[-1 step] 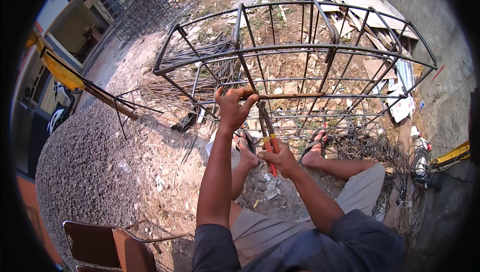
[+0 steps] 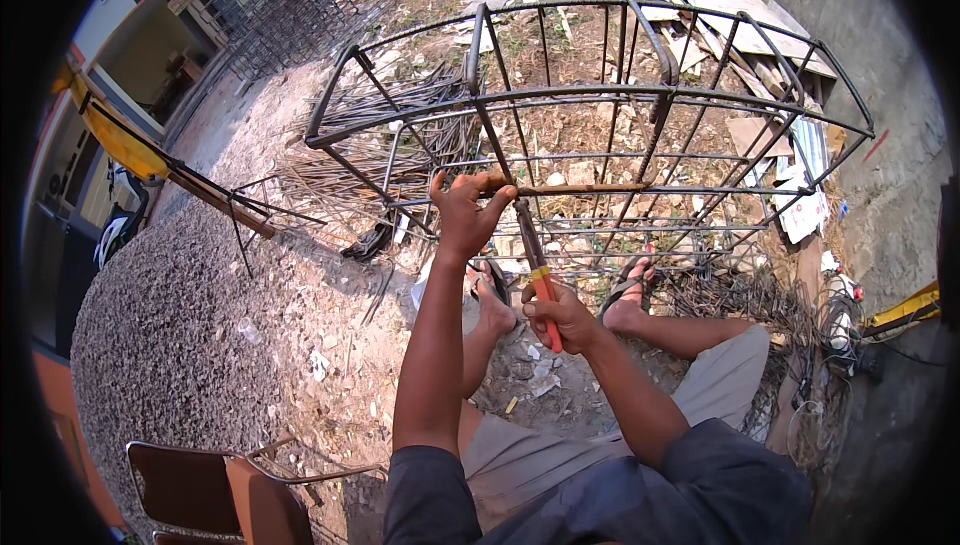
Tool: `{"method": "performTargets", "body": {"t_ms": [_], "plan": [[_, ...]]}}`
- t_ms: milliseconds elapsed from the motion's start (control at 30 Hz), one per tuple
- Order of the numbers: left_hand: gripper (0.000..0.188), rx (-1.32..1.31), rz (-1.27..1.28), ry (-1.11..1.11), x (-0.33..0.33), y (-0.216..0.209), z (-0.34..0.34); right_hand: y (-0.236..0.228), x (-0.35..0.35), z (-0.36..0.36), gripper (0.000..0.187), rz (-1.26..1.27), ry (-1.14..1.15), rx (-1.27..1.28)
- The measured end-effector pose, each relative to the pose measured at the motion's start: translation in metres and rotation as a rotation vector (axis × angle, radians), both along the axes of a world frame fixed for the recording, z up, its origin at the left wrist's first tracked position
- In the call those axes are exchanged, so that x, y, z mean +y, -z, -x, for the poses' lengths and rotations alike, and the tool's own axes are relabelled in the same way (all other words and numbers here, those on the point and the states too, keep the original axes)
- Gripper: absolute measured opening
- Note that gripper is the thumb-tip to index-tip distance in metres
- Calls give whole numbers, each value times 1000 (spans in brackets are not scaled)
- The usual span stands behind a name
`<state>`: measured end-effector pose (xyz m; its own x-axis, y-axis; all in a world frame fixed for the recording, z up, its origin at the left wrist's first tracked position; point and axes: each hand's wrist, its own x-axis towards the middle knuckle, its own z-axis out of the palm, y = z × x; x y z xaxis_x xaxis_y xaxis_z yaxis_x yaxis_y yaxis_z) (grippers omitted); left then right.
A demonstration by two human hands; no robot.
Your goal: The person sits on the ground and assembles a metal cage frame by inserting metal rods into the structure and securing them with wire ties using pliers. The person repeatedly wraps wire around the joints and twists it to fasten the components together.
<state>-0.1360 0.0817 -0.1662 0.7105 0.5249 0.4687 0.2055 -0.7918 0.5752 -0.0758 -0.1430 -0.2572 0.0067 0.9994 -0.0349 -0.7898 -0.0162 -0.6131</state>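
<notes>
In front of me stands a cage of dark steel rebar (image 2: 560, 95), long bars joined by bent hoops. A rusty rod (image 2: 590, 190) runs level across its near side. My left hand (image 2: 468, 215) is closed around the rod's left end, thumb pointing right, beside an upright bar. My right hand (image 2: 563, 318) grips a pair of pincers (image 2: 532, 237) by their orange and yellow handles. The pincers' jaws point up to the rod, right by my left thumb. Any tie wire in the jaws is too small to make out.
Loose steel rods (image 2: 350, 160) lie behind the cage to the left. A gravel heap (image 2: 190, 335) and a brown chair (image 2: 190, 490) are at my left. Boards and scrap (image 2: 740, 15) lie far right along a grey wall (image 2: 880, 75). My sandalled feet rest below the cage.
The pincers have turned in my right hand, so their two handles now line up and look like one. My left hand has stayed in place on the rod.
</notes>
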Motion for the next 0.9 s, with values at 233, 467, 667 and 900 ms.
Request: {"method": "performTargets", "body": {"t_ms": [233,467,667,900], "plan": [[25,-2,18,-35,2,1,17,1,1,2,59,-170,-311,530],[24,-18,19,-4,-4,6,9,16,10,-1,33,430,416,-665],[24,-22,22,4,-12,10,22,21,-3,1,65,-266,-586,696],[23,-5,50,1,-21,19,42,22,-8,34,44,183,56,-101]]}}
